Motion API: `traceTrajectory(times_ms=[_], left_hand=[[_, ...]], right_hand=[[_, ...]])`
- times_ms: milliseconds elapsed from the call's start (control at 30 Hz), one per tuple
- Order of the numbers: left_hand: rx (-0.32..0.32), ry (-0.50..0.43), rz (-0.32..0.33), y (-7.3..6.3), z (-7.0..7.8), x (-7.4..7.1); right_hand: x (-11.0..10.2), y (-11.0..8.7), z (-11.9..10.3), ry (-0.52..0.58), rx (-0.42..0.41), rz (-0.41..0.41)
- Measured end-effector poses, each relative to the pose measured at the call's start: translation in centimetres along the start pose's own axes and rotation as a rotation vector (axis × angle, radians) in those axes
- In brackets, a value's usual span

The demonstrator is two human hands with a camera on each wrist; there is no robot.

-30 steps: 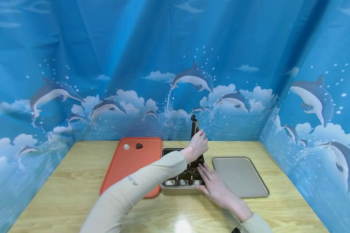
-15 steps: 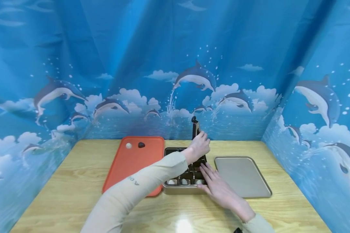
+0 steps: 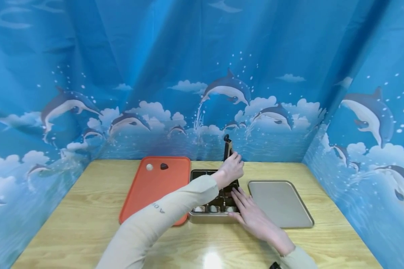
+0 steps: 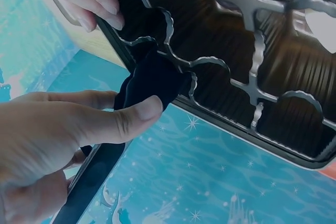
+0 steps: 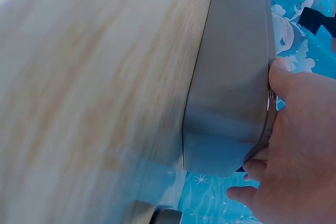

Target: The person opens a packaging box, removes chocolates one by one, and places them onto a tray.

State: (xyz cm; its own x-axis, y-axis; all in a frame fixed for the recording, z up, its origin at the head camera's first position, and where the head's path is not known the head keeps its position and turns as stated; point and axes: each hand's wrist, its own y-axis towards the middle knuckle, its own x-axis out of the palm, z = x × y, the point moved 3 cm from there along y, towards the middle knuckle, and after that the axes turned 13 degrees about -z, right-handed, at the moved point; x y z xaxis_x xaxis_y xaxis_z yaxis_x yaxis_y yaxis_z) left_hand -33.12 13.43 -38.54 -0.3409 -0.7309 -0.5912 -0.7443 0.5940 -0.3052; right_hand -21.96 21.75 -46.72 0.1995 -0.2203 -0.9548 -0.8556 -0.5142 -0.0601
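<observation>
Frame left: orange tray (image 3: 155, 186), smooth, looks like matte plastic, rounded corners, raised lip; near its top a round white piece (image 3: 149, 167) and a dark, blunt-cornered one (image 3: 164, 166), both likely hard and light, so pinch them by the sides. Frame centre, just beside it: box (image 3: 212, 219), satin metal look outside, dark ribbed floor, scalloped grey dividers (image 4: 250, 3) making cells; pale pieces (image 3: 213, 209) lie in the nearest row. The black tool (image 3: 227, 147) stands slightly off upright over the box's back right, looped top against the curtain (image 3: 155, 45), dark head down at the box's rim; can't tell whether head and divider touch. Your left hand (image 3: 230, 169), right of centre, has it: thumb pressed on the head, fingers curled behind, no slack. I'd guess light, stiff and a bit slick; thumb on the broad head is a fair hold, but the long narrow arm could swing if you pinch loosely. Your right hand (image 3: 252, 216), lower right of centre, lies with fingers extended over the box's right rim, thumb at the front edge, gripping nothing I can see; good spot to steady it. Frame right: grey tray (image 3: 279, 203), flat, thin, satin, rolled edge; probably stiff, take by the rim. All on a wood-grain table (image 3: 72, 209).
</observation>
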Motion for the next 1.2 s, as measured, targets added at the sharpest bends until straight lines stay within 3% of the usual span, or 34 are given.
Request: traceTrajectory(times_ms=[267,500,1000,1200], left_hand=[[0.01,0.025,0.02,0.2,0.0,-0.1],[0.024,0.055,0.034,0.4,-0.7,0.2],[-0.007,0.06,0.137,-1.1,-0.8,1.2],[-0.048,0.061,0.167,-1.6,-2.2,0.7]], right_hand=[[0.0,-0.1,-0.2,-0.046,-0.023,0.046],[0.1,-0.1,-0.1,-0.049,-0.014,0.022],[0.4,-0.2,-0.3,-0.05,-0.028,0.047],[0.1,-0.2,-0.3,-0.039,-0.029,0.064]])
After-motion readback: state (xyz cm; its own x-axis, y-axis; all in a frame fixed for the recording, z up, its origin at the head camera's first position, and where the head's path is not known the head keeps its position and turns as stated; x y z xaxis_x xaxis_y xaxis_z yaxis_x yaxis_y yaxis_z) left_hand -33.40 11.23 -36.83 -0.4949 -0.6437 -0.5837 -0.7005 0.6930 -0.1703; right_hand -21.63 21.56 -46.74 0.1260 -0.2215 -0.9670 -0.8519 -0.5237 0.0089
